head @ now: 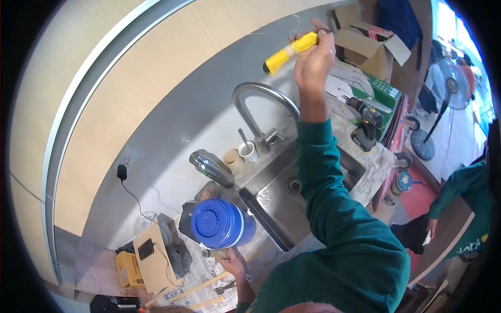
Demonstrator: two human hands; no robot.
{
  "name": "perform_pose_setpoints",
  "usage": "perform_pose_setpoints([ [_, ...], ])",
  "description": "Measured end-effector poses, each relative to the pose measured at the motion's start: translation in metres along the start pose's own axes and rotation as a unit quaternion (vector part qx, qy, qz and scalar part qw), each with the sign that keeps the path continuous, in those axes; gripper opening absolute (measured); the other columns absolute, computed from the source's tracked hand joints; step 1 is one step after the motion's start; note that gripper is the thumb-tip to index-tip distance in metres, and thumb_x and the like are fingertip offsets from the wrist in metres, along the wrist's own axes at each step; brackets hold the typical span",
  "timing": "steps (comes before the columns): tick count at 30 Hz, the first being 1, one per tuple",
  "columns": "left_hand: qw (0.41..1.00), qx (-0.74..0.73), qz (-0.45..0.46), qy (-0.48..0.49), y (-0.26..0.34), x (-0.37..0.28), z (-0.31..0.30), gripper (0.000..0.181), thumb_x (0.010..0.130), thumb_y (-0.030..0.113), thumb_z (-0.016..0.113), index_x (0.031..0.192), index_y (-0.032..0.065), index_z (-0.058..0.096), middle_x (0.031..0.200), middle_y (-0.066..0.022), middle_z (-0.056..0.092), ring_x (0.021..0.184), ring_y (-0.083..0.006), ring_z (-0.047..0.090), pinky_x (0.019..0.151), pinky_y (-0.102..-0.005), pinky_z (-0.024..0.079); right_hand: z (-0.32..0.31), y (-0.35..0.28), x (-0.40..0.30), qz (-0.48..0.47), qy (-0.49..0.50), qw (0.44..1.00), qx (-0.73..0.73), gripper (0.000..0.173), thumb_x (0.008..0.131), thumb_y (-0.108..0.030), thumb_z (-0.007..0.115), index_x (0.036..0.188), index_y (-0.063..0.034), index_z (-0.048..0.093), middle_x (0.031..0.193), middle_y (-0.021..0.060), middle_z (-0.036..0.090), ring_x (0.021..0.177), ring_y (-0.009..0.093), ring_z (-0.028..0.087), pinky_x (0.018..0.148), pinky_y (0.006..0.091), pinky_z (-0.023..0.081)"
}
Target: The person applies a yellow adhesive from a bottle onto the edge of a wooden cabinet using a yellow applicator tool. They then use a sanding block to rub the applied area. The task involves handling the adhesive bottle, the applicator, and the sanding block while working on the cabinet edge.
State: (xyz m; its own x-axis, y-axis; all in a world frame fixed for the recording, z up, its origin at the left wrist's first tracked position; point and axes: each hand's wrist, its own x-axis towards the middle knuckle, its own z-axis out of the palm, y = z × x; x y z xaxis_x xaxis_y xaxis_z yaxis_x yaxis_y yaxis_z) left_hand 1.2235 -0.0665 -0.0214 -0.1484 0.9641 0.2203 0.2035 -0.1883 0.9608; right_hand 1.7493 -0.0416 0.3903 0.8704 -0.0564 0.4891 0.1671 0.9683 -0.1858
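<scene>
My right hand [315, 58] is raised near the wall, above the curved steel faucet [266, 98], with its fingers around a yellow handheld tool [291, 51] that has a dark end. A thin pale strand curls beside the fingers. Lower down, my left hand [233, 264] holds a small clear bottle [216, 253] with a grey cap, next to the blue water jug [217, 223]. The steel sink [280, 195] lies partly behind my right sleeve. A steel flask [211, 168], a tan cup [233, 159] and a white cup [248, 151] stand along its rear edge.
A cordless drill [366, 121] stands on the right of the counter, near an open cardboard box [364, 47]. At lower left are newspaper, wooden strips and a phone [146, 249] on cardboard. A co-worker's sleeve [456, 191] is at right, below a pedestal fan [450, 86]. Cabinets overhang the wall.
</scene>
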Motion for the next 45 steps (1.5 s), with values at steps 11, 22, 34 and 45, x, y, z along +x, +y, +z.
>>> perform_pose_setpoints([
  [11,1.000,-0.007,0.001,0.012,-0.005,0.003,0.002,0.062,0.092,0.004,0.064,0.142,-0.0039,0.028,0.135,-0.0210,0.048,0.120,-0.0263,0.053,0.101,-0.0371,0.044,-0.036,0.003,0.099,-0.324,0.177,0.836,-0.407,0.035,0.089,-0.015,0.068,0.109,0.0135,0.065,0.096,0.0158,0.070,0.082,0.018,0.065,0.076,0.0306,0.051],
  [22,0.999,-0.035,-0.003,0.010,-0.018,0.002,-0.005,0.062,0.091,0.006,0.067,0.141,-0.0041,0.030,0.134,-0.0203,0.048,0.118,-0.0264,0.053,0.101,-0.0373,0.044,-0.014,-0.004,0.112,-0.291,0.167,0.860,-0.385,0.026,0.084,-0.016,0.069,0.092,0.0085,0.071,0.081,0.0192,0.071,0.071,0.026,0.065,0.072,0.0364,0.051],
  [34,1.000,-0.018,0.008,0.015,-0.022,0.007,-0.001,0.063,0.090,0.008,0.068,0.141,-0.0040,0.032,0.133,-0.0201,0.049,0.119,-0.0266,0.053,0.102,-0.0379,0.043,0.084,0.003,-0.081,-0.303,0.060,0.910,-0.276,0.010,0.088,-0.007,0.069,0.087,0.0036,0.070,0.081,0.0118,0.068,0.065,0.016,0.059,0.061,0.0286,0.048],
  [45,0.999,0.021,0.008,0.039,-0.008,0.004,0.003,0.065,0.091,0.011,0.069,0.141,-0.0043,0.032,0.133,-0.0203,0.050,0.119,-0.0270,0.052,0.102,-0.0378,0.041,-0.029,-0.006,0.134,-0.341,0.153,0.832,-0.410,0.022,0.085,-0.018,0.067,0.089,0.0039,0.071,0.082,0.0199,0.070,0.074,0.030,0.064,0.074,0.0410,0.050],
])
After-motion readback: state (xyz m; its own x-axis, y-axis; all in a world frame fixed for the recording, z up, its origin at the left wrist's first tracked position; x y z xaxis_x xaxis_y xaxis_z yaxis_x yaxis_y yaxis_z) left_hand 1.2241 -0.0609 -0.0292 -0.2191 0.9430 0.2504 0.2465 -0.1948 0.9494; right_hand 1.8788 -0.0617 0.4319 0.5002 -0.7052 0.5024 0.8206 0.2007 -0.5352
